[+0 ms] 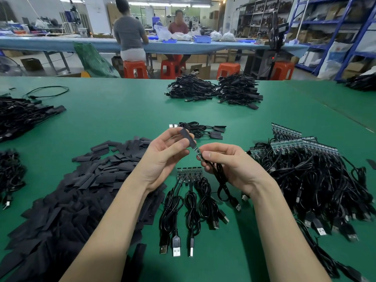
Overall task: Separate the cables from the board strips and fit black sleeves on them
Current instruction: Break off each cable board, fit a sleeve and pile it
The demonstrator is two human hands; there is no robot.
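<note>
- A green table (126,110) fills the near half of the view.
- Beyond it runs a long bench with a pale blue top (61,44); two people sit at it on orange plastic stools (135,69).
- More orange stools (228,69) stand unoccupied on the grey floor (71,62).
- Blue metal shelving (343,27) with boxes lines the right side.
- Fluorescent strip lights (160,4) glow at the back.

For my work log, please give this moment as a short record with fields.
left hand: pinches flat black sleeve
right hand: holds small green board of black cable
sleeve state: at board tip, not yet on
below hands: green board strip with cables attached
left on green table: pile of black sleeves
</note>
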